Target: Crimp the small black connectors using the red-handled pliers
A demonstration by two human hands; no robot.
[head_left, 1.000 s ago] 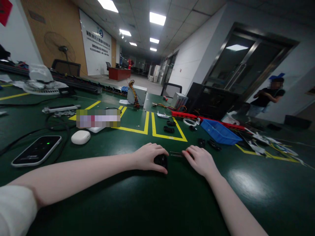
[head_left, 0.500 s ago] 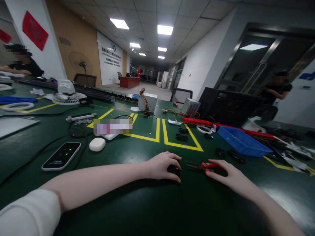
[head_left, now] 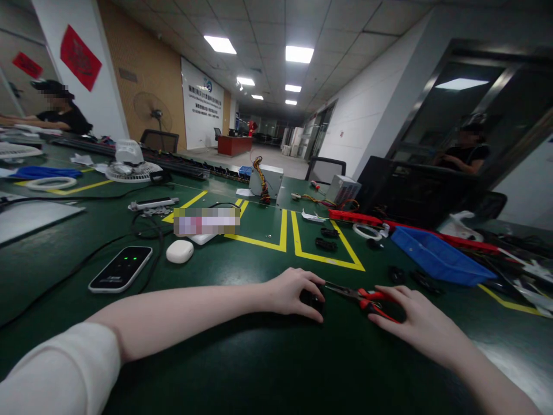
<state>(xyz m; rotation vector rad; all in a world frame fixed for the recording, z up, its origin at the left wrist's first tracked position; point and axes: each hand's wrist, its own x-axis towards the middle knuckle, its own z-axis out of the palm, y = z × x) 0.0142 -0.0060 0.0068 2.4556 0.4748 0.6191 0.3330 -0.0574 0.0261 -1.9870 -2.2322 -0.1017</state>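
Note:
My left hand [head_left: 290, 293] curls around a small black object [head_left: 313, 298] on the dark green table, mostly covered by the fingers, so its kind is hidden. My right hand [head_left: 417, 316] holds a pair of needle-nose pliers [head_left: 363, 297] by the red and black handles, thumb below and fingers above. The long thin jaws point left, their tips close to my left fingertips; I cannot tell whether they touch. Beyond the hands, black cable bundles [head_left: 326, 244] lie inside a yellow tape outline [head_left: 328, 262].
A blue bin [head_left: 440, 253] stands to the right, near more black bundles [head_left: 425, 282]. On the left are a white-edged device with green lights [head_left: 121, 270], a white rounded case [head_left: 180, 252] and black cables [head_left: 86, 265]. Two people [head_left: 60, 109] are farther off.
The view has swung left. My right hand has moved back along the pliers, exposing the handles, and the jaw tips are now nearer my left fingers. My left hand stays around the black object.

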